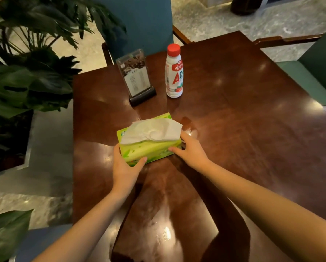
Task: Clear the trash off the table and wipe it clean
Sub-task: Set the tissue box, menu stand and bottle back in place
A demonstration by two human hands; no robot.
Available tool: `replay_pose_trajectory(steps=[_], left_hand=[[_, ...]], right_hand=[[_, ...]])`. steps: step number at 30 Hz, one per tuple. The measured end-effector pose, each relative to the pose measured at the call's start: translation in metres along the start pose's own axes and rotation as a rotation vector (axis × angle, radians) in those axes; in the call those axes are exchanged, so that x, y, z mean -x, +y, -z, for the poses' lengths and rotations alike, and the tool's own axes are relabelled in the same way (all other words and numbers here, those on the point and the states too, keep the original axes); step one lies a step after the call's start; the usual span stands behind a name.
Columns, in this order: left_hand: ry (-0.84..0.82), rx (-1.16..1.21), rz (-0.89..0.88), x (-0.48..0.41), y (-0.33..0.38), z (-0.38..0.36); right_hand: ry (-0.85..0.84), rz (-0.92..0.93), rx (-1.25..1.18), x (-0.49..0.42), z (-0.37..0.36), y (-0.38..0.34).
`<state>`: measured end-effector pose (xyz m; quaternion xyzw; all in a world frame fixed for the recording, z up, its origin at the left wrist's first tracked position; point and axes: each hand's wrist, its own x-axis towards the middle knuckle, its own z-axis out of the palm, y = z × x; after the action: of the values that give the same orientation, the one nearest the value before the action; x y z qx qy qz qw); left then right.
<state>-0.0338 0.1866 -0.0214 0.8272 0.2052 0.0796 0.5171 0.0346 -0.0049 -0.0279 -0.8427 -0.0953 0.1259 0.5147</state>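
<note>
I have both hands on one green tissue pack [149, 146], which lies on the dark wooden table [243, 110] in the near middle. My left hand [125, 167] cups its near-left corner, the thumb pressed on the front face and the fingers [117, 148] wrapped round the left end. My right hand [191, 151] grips the right end, its fingers closed against the front and side of the pack. One white tissue [152, 131] stands loose out of the top opening, spread wide across the pack.

Farther back on the table stand two upright things: one white drink bottle [174, 72] with a red cap, and, just to its left, one clear menu stand [135, 76] on a dark base. The two are near one another but apart, and both are well apart from the pack.

A wet, shiny patch [188, 123] shows on the table just beyond my right hand.

Around the table I count two chairs: one blue chair [149, 25] at the far side and one green chair [313, 76] at the right. One large leafy plant [29, 76] fills the left.
</note>
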Motion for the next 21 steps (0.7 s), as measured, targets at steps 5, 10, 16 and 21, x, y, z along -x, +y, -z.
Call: replay_pose_trajectory(steps=[5,10,16,21], left_hand=[[-0.061,0.123,0.064,-0.016,-0.008,0.015],[0.052,0.125,0.052,-0.092,0.027,0.036],[0.009,0.100,0.028,-0.199,0.091,0.014],[0.022,0.134,0.003,-0.235,0.109,-0.012]], right_hand=[[-0.110,-0.041,-0.058,-0.014,0.000,0.005],[-0.095,-0.111,0.083,-0.044,0.043,0.005],[0.121,-0.150,0.156,-0.153,0.096,-0.031],[0.149,-0.132,0.022,-0.226,0.091,-0.054]])
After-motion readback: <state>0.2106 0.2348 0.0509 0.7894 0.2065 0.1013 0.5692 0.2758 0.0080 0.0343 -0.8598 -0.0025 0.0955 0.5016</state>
